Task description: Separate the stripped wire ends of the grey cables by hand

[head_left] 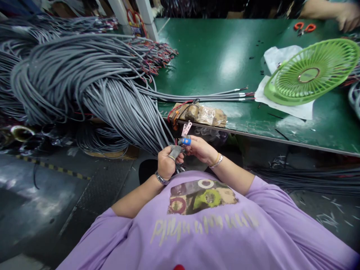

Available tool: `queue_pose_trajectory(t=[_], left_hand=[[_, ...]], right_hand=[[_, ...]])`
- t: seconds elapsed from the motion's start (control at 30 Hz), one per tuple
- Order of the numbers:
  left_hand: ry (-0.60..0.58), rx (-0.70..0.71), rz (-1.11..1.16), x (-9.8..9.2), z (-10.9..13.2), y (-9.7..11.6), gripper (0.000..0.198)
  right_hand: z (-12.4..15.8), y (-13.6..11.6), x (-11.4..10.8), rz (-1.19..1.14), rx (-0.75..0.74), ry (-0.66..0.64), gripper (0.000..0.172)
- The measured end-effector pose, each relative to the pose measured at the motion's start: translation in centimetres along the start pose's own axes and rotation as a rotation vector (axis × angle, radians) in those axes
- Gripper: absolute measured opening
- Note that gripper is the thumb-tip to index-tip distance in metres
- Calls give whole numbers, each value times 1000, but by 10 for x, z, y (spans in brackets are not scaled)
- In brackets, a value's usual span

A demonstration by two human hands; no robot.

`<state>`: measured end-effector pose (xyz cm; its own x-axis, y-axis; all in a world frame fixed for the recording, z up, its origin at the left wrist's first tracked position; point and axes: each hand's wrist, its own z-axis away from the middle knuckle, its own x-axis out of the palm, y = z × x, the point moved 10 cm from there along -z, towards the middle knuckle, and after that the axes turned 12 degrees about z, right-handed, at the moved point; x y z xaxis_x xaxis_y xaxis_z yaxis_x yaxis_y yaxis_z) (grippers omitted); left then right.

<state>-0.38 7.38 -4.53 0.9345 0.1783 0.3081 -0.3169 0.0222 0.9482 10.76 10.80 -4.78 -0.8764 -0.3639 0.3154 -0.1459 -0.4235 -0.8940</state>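
My left hand (166, 164), with a grey cover on the thumb and a watch at the wrist, is closed around the end of a grey cable. Thin red wires stand out at its fingertips. Close beside it, my right hand (203, 150) pinches at the same wire ends; blue tape wraps one of its fingers. The exact grip of the right fingertips is too small to make out. A thick bundle of grey cables (120, 108) runs down from the table toward both hands. Just beyond the fingers, a pink clip (186, 128) sits at the table edge.
A worn wooden block (208, 114) with tape lies along the front edge of the green table (213, 52). Several cables (213, 96) stretch across toward a green fan (312, 73). Red-handled cutters (304, 27) lie farther back, near another person's hand (348, 17).
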Motion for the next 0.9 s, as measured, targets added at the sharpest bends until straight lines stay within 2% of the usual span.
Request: queue_pose_trajectory(t=[0.13,0.3,0.5,0.57,0.8,0.9], left_hand=[[-27,-5,-17,2,-1,-3,28],[-42,-55,46,4,-2,-7,31],[-91,-114,180,12,-2,-8,37],[-101,-130,185,13,-2,-10,39],[-40,-83,42,1,-4,-9,34],[-95,-89,-57,6,-6,-7,33]], right_hand=[[-3,-3,2,2,-35,-11,41],[-7,8,5,-86,11,-72,36],[-4,14,23,-145,72,-270,33],[-3,15,26,-146,76,-297,30],[-7,19,3,-146,59,-45,25],[-6,15,-2,-122,17,4,22]])
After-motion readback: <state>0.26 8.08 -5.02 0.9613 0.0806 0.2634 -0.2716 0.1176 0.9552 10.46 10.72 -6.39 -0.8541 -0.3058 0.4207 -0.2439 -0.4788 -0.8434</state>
